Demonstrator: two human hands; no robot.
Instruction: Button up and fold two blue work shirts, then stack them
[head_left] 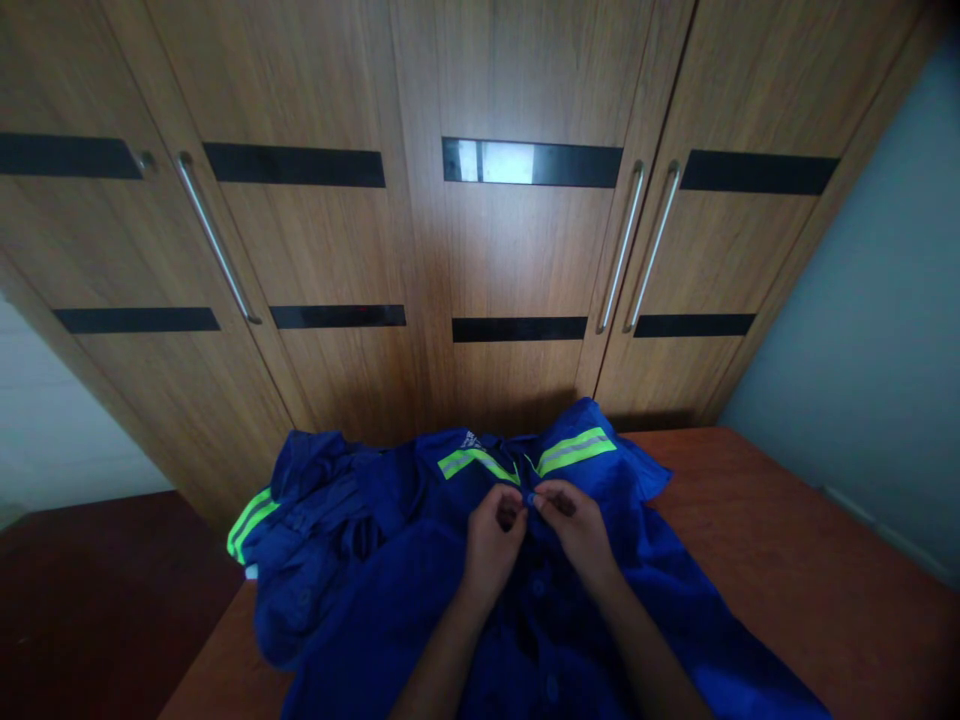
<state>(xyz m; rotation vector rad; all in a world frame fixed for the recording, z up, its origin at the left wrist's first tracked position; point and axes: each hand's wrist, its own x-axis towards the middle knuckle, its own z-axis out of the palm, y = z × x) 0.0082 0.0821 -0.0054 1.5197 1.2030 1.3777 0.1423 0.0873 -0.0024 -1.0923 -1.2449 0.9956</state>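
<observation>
Lower centre of frame: left hand [491, 540] and right hand [577, 528], each grip pinched closed on the blue shirt [375, 600] at its top button [531, 499], on the worktop [787, 560].

A wooden wardrobe [480, 250] with metal handles [217, 240] and black strips stands behind the reddish table [787, 560]; grey wall [885, 330] at right.

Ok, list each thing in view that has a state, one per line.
blue work shirt: spread flat on the table, front up
top button: pinched between both hands
left hand: closed on the shirt placket
right hand: closed on the shirt placket
wardrobe doors: all shut
</observation>
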